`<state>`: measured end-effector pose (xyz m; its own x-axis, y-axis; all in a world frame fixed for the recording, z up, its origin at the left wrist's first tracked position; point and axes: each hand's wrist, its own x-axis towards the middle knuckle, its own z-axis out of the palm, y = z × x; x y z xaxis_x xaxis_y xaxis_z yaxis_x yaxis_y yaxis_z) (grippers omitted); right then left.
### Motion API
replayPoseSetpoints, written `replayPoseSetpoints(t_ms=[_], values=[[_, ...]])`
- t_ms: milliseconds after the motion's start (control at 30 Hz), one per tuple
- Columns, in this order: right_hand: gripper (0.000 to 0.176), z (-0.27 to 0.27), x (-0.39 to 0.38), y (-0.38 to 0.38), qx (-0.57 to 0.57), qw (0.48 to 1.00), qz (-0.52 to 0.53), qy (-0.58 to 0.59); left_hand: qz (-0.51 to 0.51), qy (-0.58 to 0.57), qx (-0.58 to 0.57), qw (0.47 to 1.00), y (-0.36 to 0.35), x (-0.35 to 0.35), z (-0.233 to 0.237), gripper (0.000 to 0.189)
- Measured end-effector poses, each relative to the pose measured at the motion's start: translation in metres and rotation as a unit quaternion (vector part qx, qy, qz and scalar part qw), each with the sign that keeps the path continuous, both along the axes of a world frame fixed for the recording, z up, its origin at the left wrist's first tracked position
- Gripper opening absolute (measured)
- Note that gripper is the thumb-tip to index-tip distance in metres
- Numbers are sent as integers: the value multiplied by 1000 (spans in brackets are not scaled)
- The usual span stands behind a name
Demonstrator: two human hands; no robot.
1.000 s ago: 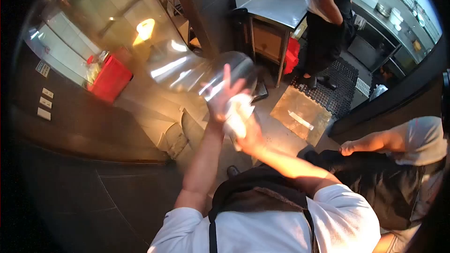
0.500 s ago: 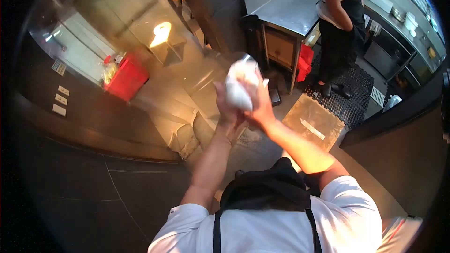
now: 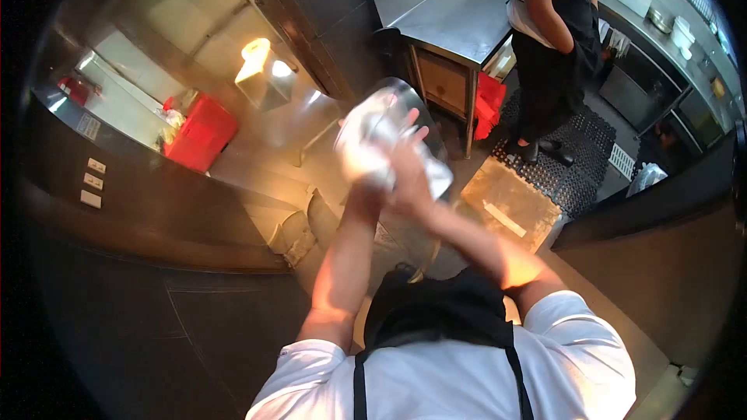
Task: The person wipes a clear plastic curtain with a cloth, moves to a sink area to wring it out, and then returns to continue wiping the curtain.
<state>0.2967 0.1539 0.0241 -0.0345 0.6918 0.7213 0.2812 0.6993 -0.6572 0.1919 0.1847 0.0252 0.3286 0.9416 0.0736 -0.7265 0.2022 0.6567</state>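
Observation:
In front of my chest, both hands are on a bunched white cloth [image 3: 364, 136], smeared by motion. My left hand [image 3: 367, 183] is closed around the lower part of the cloth, its fingers mostly hidden. My right hand [image 3: 408, 167] presses the cloth from the right, with some fingertips showing over it. A shiny, see-through rounded shape [image 3: 426, 113] shows at the far and right side of the cloth. I cannot make out what it is or which hand bears it.
Ahead stands a steel table [image 3: 459, 12]. At right a person in a black apron [image 3: 548, 54] stands on a black rubber mat [image 3: 595, 155]. A red bin [image 3: 201, 132] and a glowing lamp [image 3: 255, 50] are at left. A tan board [image 3: 510, 206] lies on the floor.
My hands and the cloth have shifted left. The cloth looks more spread out, and the see-through shape beside it shows more. The view has turned slightly.

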Motion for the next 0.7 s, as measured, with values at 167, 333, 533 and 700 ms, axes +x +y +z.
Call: replayPoseSetpoints(t_ms=[167,333,533,700], values=[[39,-34,20,17,46,993,22,-102,-77,-125,4,989,19,9,-10,101],[54,-28,35,101,-70,992,-98,-41,30,-83,-105,991,54,38,-24,99],[54,-52,24,90,-53,990,66,-114,35,-180,-47,982,89,4,-62,103],[44,-40,33,152,-246,962,112,-23,192,-154,-85,965,77,40,-39,97]])
